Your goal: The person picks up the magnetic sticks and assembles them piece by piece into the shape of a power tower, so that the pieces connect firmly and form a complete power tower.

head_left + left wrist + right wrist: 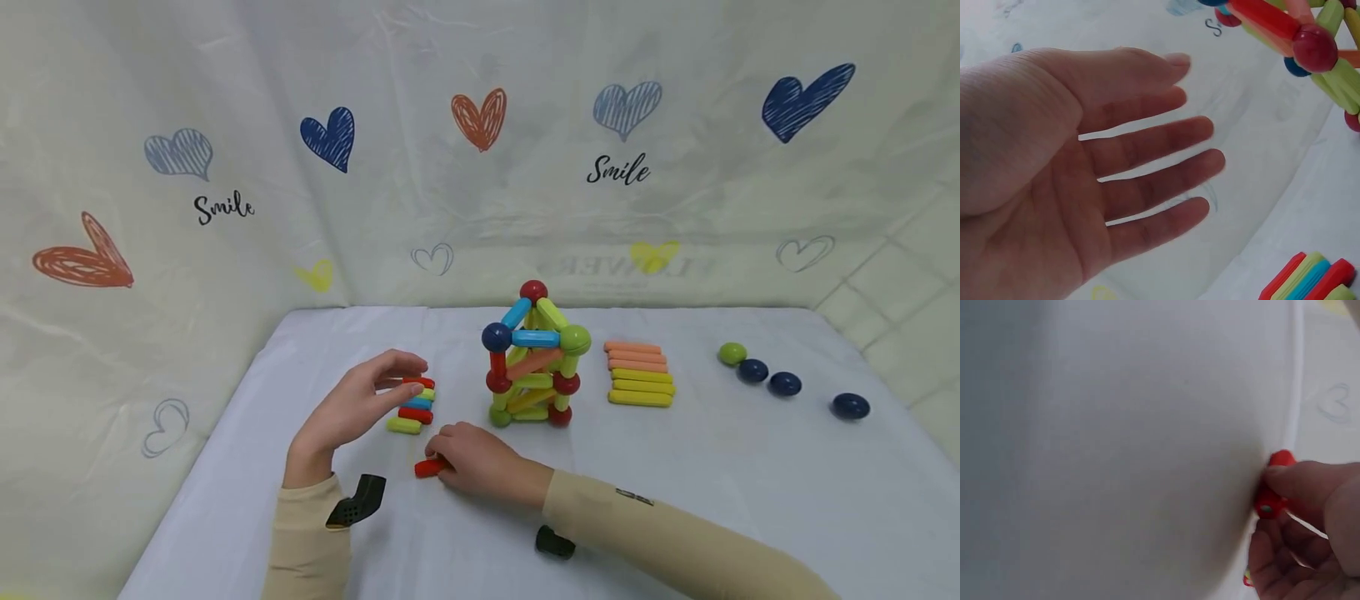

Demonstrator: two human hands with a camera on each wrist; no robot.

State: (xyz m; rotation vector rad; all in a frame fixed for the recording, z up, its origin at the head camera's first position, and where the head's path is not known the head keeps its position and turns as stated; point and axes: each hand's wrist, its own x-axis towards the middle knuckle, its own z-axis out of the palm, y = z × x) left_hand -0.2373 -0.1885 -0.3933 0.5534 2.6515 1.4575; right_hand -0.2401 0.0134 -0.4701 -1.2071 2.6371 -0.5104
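My right hand (486,465) pinches a short red magnetic rod (428,468) low over the white cloth. In the right wrist view the thumb presses the red rod (1280,464) from above, with one end of it showing. My left hand (358,407) hovers beside a row of short rods (416,403), red, green and blue. Its fingers are spread loosely and hold nothing in the left wrist view. Behind both hands stands a tower of rods and balls (535,339), topped by a red ball (533,291). Its corners are red, green and dark blue balls.
Right of the tower lies a row of longer orange and yellow rods (641,375). Farther right sit a green ball (732,353) and several dark blue balls (785,384). A pale backdrop (480,192) with printed hearts rises behind the table (720,483).
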